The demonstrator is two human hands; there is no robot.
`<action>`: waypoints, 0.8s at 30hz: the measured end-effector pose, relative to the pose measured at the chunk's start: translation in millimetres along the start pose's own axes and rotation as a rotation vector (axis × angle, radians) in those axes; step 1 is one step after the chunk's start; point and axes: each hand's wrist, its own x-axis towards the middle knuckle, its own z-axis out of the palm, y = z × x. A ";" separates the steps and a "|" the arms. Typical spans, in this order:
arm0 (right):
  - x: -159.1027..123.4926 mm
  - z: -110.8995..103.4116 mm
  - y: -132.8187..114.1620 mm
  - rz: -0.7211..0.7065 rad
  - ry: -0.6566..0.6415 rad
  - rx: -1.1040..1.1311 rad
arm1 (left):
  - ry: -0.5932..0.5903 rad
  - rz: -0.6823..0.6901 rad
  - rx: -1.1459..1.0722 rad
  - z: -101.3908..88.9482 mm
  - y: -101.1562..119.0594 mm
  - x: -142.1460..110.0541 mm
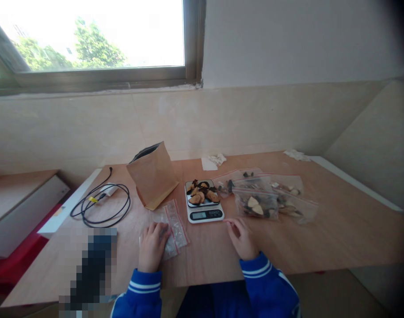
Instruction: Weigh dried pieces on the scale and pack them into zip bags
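My left hand [153, 245] rests on clear zip-lock bags [177, 227] with red seal lines, its bent fingers closed over the plastic. How much of a bag lies under the palm is hidden. My right hand [243, 240] sits at the front right corner of a white kitchen scale [205, 216], fingers loosely curved and apart, a fingertip at or near the corner. Brown-edged dried slices [202, 194], perhaps mushroom, are piled on the scale's plate. Digits on its display are too small to read.
Several filled zip-lock bags [257, 207] with similar pieces lie right of the scale. A brown paper bag [155, 176] stands behind my left hand. Further left are a coiled black cable [84, 216] and a blurred dark object [94, 269]. Crumpled tissue [217, 159] lies by the wall.
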 end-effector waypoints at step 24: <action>35.3 5.2 9.3 0.026 0.064 0.118 | 0.102 0.022 0.144 18.3 11.2 -7.0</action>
